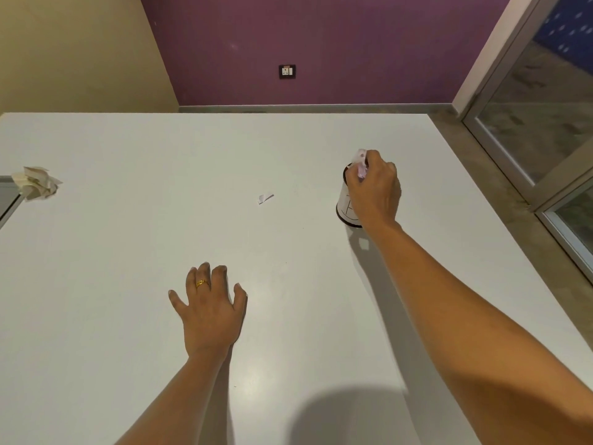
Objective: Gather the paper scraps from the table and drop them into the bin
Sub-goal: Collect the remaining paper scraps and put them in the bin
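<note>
My right hand (375, 187) pinches a white and pink paper scrap (361, 163) directly over the mouth of the small white bin (345, 207) with a dark rim, which stands on the white table (128, 284) at the right. Most of the bin is hidden behind that hand. A small white paper scrap (265, 198) lies on the table's middle, left of the bin. A crumpled beige paper ball (36, 183) rests near the left edge. My left hand (208, 306), wearing a gold ring, lies flat on the table with fingers spread, holding nothing.
The table's right edge runs diagonally beside a grey floor (500, 200) and a glass sliding door (539, 123). A purple wall (321, 33) with a socket (287, 71) stands beyond the far edge. A grey object (8, 197) pokes in at the left edge.
</note>
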